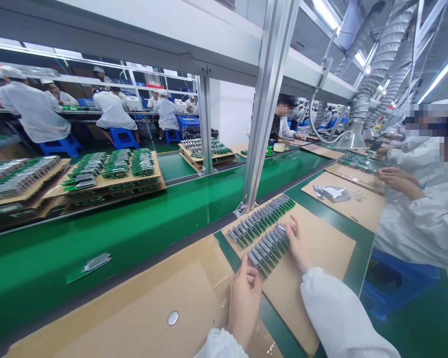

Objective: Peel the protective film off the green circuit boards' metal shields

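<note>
Two rows of green circuit boards with silver metal parts stand closely packed on a cardboard sheet (330, 233). My left hand (245, 291), fingers curled, presses the near end of the front row of circuit boards (271, 248). At the far end of that row, my right hand (298, 243) has its thumb and fingers against the last boards, with one finger raised. The row sits gripped between both hands. Behind it stands the other row (261, 221), untouched by either hand. Parts of the fingertips are hidden behind the boards.
A green conveyor belt (142, 223) carries a single board (93, 263). Cardboard (134, 298) with a round silver disc (172, 317) lies at front left. A metal post (267, 109) rises behind the rows. Stacked board trays (112, 171) stand across the belt. A co-worker (425, 199) sits at right.
</note>
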A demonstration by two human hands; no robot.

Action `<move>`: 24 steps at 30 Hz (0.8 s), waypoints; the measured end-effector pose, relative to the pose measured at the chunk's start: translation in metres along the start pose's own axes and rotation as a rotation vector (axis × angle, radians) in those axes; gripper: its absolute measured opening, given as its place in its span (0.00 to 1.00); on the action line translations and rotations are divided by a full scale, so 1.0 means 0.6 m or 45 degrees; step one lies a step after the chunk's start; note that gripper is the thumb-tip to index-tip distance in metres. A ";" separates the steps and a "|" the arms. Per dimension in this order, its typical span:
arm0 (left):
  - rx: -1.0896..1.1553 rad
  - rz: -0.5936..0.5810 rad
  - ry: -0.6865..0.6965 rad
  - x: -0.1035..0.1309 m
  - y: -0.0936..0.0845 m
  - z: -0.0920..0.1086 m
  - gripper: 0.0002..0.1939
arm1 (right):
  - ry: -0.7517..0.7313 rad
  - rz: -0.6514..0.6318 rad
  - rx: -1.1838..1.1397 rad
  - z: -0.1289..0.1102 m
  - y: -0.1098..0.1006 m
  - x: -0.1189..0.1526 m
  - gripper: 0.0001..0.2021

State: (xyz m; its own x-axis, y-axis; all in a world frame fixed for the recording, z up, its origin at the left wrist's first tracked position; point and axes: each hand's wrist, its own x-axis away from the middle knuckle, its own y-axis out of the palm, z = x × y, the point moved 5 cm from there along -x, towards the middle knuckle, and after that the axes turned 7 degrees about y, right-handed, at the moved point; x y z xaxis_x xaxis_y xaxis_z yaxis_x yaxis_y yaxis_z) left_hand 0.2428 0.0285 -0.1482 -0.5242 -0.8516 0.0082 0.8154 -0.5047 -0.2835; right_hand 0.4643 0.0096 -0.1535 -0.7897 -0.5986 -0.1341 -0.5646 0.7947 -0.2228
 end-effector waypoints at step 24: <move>-0.430 0.642 -0.223 -0.051 -0.465 -0.063 0.14 | -0.503 -1.037 0.393 -0.174 0.214 0.326 0.07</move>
State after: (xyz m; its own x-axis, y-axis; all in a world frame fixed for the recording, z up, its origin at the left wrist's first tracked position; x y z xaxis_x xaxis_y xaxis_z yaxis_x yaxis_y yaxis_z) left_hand 0.0219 0.2008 -0.1054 -0.0240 -0.9981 -0.0569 0.8142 0.0135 -0.5805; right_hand 0.2123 0.0049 -0.1072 -0.0125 -0.9916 -0.1290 -0.7721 0.0916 -0.6289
